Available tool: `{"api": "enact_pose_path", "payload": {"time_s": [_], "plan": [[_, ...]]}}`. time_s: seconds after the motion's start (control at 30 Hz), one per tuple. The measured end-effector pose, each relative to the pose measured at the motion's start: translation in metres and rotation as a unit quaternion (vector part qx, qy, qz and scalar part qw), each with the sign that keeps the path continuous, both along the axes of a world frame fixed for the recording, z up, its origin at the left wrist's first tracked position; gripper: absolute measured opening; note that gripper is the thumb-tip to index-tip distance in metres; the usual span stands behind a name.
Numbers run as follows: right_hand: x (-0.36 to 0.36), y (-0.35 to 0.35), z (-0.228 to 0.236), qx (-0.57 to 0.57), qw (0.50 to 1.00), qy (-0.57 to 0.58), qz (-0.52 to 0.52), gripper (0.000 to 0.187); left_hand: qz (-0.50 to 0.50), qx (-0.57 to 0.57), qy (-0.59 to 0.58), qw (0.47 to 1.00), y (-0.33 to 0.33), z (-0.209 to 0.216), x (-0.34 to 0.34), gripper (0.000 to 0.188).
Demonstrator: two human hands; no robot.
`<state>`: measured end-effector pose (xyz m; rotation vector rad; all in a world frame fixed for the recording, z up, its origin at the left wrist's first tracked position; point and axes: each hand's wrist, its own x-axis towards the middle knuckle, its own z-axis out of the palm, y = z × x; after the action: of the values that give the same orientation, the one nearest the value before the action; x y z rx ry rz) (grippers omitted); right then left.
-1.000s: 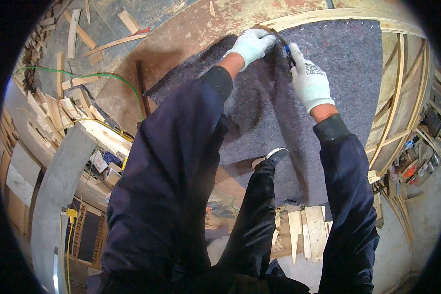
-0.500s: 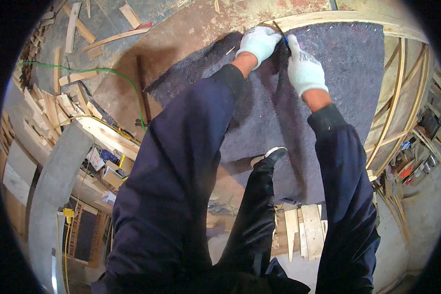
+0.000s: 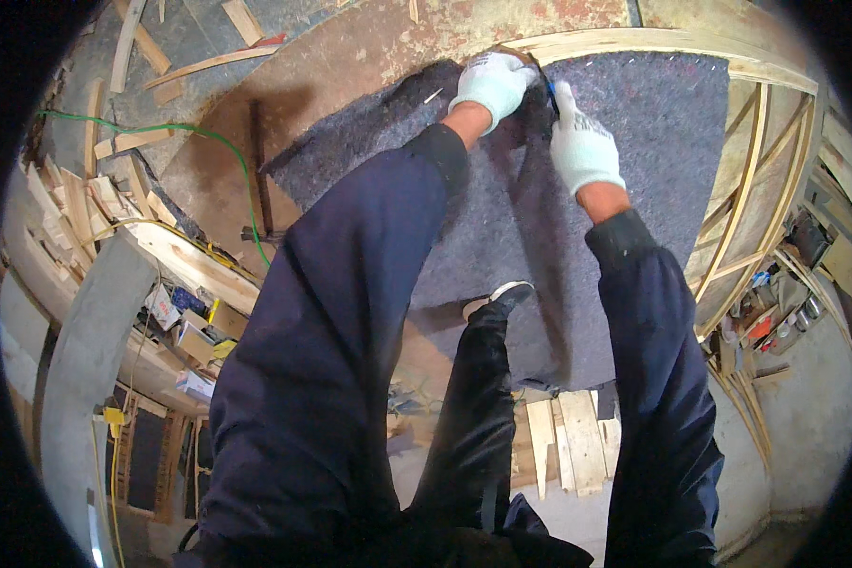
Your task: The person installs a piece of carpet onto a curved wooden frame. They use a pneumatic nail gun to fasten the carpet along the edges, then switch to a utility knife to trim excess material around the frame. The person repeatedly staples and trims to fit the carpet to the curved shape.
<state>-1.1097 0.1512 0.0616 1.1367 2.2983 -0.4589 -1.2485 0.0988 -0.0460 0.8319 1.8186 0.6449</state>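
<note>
the person leans over a dark grey felt sheet [image 3: 653, 180] that spreads across the middle of the floor, its upper edge lying along a curved pale wooden rail [image 3: 634, 41]. the left hand [image 3: 492, 85], in a white knit glove, sits on the felt near that rail, fingers bent downward; i can't tell whether they pinch anything, since the glove hides the tips. just beside it, the right hand [image 3: 584, 142], gloved the same way, has its fingers closed round a slim dark hand tool [image 3: 550, 87] with a bit of blue on it, the forefinger stretched along its length. the tool's far end reaches close to the left fingers. below the hands the felt is rucked into a long fold, and a dark shoe with a pale sole [image 3: 504, 296] shows against it lower down. a small wood sliver [image 3: 433, 96] lies on the felt to the left. out right, bare wooden slats [image 3: 740, 194] show past the felt; over left, a green cable [image 3: 191, 130] snakes by loose wood offcuts [image 3: 76, 213].
</note>
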Motion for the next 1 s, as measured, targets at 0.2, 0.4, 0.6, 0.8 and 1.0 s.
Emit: {"api": "enact_pose_path", "payload": {"time_s": [0.2,0.4,0.6,0.8,1.0], "plan": [[0.008,-0.002,0.015,-0.031,0.999,-0.035,-0.020,0.059,0.030,0.020,-0.013,0.999,-0.008,0.000,0.000,0.038],[0.006,0.001,0.007,-0.023,0.999,-0.029,-0.013,0.058,0.028,0.034,-0.064,0.997,-0.009,-0.003,0.004,0.037],[0.013,0.004,0.026,-0.058,0.994,-0.003,-0.087,0.061,0.038,0.068,-0.031,0.996,-0.024,0.011,0.003,0.036],[0.014,0.005,0.035,-0.061,0.993,0.095,-0.038,0.060,0.036,0.136,0.015,0.990,-0.039,0.009,0.011,0.031],[0.017,0.007,0.038,-0.071,0.994,0.077,-0.026,0.061,0.009,0.145,0.045,0.988,-0.044,0.009,0.013,0.029]]}}
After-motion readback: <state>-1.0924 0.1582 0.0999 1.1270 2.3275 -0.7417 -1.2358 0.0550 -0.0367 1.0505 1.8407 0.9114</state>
